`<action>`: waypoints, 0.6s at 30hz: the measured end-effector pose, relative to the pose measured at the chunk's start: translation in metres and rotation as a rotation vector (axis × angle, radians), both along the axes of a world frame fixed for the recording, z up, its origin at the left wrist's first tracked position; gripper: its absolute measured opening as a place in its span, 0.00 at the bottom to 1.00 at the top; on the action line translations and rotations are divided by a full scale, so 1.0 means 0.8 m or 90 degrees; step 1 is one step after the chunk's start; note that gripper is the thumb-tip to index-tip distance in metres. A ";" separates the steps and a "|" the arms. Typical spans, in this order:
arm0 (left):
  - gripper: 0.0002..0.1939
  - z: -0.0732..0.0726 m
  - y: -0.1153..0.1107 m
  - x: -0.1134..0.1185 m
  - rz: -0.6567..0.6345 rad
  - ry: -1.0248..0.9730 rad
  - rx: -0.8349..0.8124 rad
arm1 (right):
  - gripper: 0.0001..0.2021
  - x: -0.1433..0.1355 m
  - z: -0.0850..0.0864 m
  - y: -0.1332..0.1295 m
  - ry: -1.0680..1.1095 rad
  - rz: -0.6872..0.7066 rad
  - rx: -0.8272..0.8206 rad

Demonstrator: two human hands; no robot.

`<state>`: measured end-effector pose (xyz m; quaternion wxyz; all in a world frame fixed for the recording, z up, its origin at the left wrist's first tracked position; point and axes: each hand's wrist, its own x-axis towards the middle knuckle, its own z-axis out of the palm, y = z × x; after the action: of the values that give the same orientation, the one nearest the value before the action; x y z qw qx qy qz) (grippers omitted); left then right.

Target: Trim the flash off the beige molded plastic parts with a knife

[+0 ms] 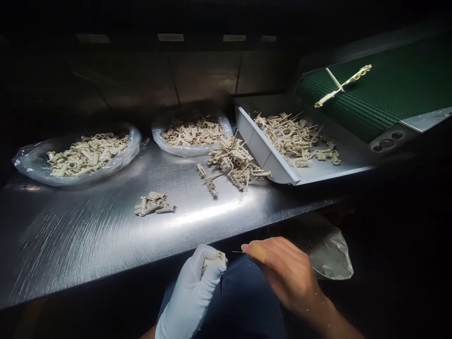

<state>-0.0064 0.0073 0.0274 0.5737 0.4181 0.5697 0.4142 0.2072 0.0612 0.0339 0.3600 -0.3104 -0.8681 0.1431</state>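
In the head view my left hand (192, 294), in a white glove, is closed around a beige plastic moulded part (220, 258) just off the table's front edge. Most of that part is hidden by the glove. To its right, my bare right hand (287, 268) pinches a thin metal tool (237, 252). Only the slim tip shows, pointing left at the part and apart from it. Tan tape (259, 253) wraps one finger. On the table, a small pile of beige parts (153, 205) lies nearest my left hand.
Two clear plastic bags (132, 146) (181, 149) hold many beige parts. A larger heap (233, 160) with sprues leans by a grey tray (263, 141) of parts. A green conveyor (374, 99) carries one sprue piece (341, 88). A plastic bag (332, 254) hangs below the metal table (106, 235).
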 end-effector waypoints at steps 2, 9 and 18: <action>0.23 -0.002 0.000 -0.002 -0.007 -0.003 -0.018 | 0.15 0.004 0.017 0.005 -0.086 -0.021 0.118; 0.23 -0.010 -0.004 -0.005 -0.027 -0.040 -0.025 | 0.09 -0.009 0.067 0.016 -0.188 0.009 0.319; 0.22 -0.009 -0.005 -0.008 -0.041 0.002 0.001 | 0.11 -0.019 0.047 0.017 -0.095 -0.010 0.257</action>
<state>-0.0130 0.0034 0.0203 0.5856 0.4373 0.5564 0.3952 0.1921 0.0750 0.0719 0.3503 -0.2486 -0.9011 -0.0597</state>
